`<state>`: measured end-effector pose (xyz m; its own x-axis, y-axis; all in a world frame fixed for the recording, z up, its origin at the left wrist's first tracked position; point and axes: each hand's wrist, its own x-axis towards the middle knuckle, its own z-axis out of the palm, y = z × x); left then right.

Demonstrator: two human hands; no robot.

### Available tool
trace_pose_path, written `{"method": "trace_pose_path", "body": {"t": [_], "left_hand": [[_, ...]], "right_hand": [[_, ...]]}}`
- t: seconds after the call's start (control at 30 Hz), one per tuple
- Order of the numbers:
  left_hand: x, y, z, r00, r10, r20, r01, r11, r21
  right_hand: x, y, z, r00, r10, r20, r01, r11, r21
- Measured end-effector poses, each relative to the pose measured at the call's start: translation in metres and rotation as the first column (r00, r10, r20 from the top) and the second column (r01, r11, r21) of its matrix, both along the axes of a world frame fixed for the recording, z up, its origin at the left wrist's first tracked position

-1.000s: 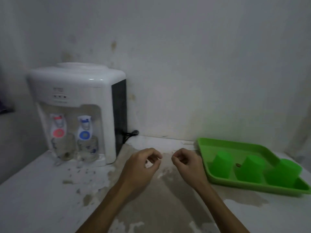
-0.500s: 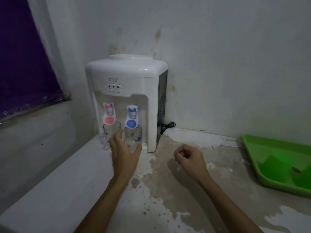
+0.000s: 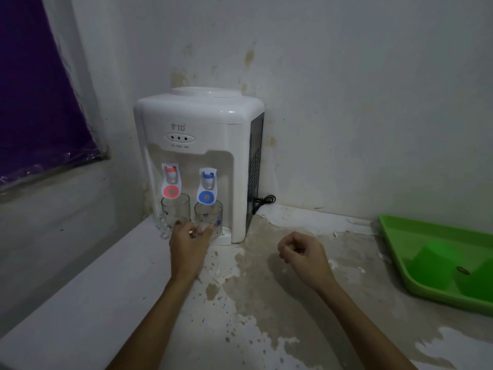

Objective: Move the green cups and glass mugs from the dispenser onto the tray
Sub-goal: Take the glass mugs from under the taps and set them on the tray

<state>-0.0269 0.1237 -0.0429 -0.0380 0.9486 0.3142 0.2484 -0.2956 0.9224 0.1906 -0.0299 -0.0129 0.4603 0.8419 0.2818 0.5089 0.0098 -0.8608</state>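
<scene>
A white water dispenser (image 3: 202, 124) stands in the corner. Two glass mugs sit on its drip ledge: one (image 3: 174, 206) under the red tap, one (image 3: 210, 210) under the blue tap. My left hand (image 3: 190, 243) is at the base of the blue-tap mug, its fingers closing on the mug's handle. My right hand (image 3: 301, 253) hovers over the counter to the right, loosely curled and holding nothing. A green tray (image 3: 394, 236) lies at the right edge with upside-down green cups (image 3: 432, 265) on it, partly cut off by the frame.
The counter surface (image 3: 240, 303) is stained and patchy. A black cord (image 3: 262, 201) runs from the dispenser's right side along the wall. A purple-covered window (image 3: 34, 89) with a ledge sits to the left.
My view swung left toward the dispenser. My left hand reached from mid-counter to the blue-tap mug and has closed its fingers on the handle. My right hand stayed curled.
</scene>
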Motion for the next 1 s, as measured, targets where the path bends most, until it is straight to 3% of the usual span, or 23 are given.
{"method": "trace_pose_path", "body": {"t": [0.37, 0.53, 0.6, 0.73, 0.9, 1.0], "left_hand": [[0.009, -0.046, 0.024, 0.962, -0.221, -0.163, 0.234, 0.97, 0.068], [0.051, -0.075, 0.04, 0.917, -0.383, -0.112, 0.393, 0.916, 0.076], [0.075, -0.086, 0.049, 0.897, -0.437, -0.064, 0.441, 0.894, 0.072], [0.127, -0.112, 0.068, 0.858, -0.51, 0.059, 0.504, 0.858, 0.098], [0.185, -0.14, 0.072, 0.805, -0.571, 0.16, 0.566, 0.821, 0.078], [0.216, -0.154, 0.078, 0.753, -0.624, 0.21, 0.623, 0.778, 0.078]], "right_hand": [[0.015, -0.016, -0.003, 0.998, -0.004, -0.06, 0.006, 1.0, 0.027], [0.026, -0.03, -0.002, 0.98, -0.006, -0.201, 0.012, 1.0, 0.029], [0.031, -0.038, 0.004, 0.932, 0.007, -0.363, -0.004, 1.0, 0.008], [0.047, -0.061, 0.022, 0.748, 0.082, -0.659, -0.053, 0.997, 0.063], [0.074, -0.087, 0.034, 0.541, 0.162, -0.826, 0.012, 0.98, 0.201], [0.095, -0.1, 0.041, 0.485, 0.157, -0.86, 0.137, 0.958, 0.252]]}}
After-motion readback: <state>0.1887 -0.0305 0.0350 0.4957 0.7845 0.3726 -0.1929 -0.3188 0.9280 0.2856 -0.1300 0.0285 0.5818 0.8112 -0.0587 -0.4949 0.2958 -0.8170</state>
